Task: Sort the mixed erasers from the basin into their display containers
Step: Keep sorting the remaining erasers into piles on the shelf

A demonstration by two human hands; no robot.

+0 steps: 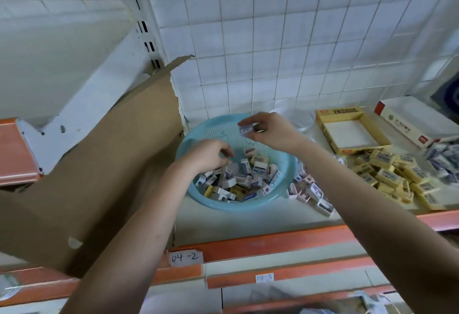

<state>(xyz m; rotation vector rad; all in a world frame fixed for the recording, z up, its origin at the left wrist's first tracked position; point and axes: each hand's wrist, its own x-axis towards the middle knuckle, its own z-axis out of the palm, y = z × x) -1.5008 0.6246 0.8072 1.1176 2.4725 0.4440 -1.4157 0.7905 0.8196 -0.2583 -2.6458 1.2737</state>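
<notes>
A light blue basin point(285, 192) stands on the shelf, holding several mixed erasers point(246, 177) in white, pink and yellow sleeves. My right hand point(267, 131) is raised over the basin's far rim and pinches a small white eraser point(245, 130) between thumb and fingers. My left hand point(211, 154) reaches down into the basin's left side with curled fingers among the erasers; whether it holds one I cannot tell. An empty yellow display box point(327, 137) lies to the right of the basin.
Yellow erasers point(390, 177) are heaped right of the basin, pink and white ones point(310, 192) against its rim, bluish ones point(444, 159) far right. A white box point(412, 125) and a clear plastic container point(295, 115) sit behind. A torn cardboard sheet point(99, 164) leans at left.
</notes>
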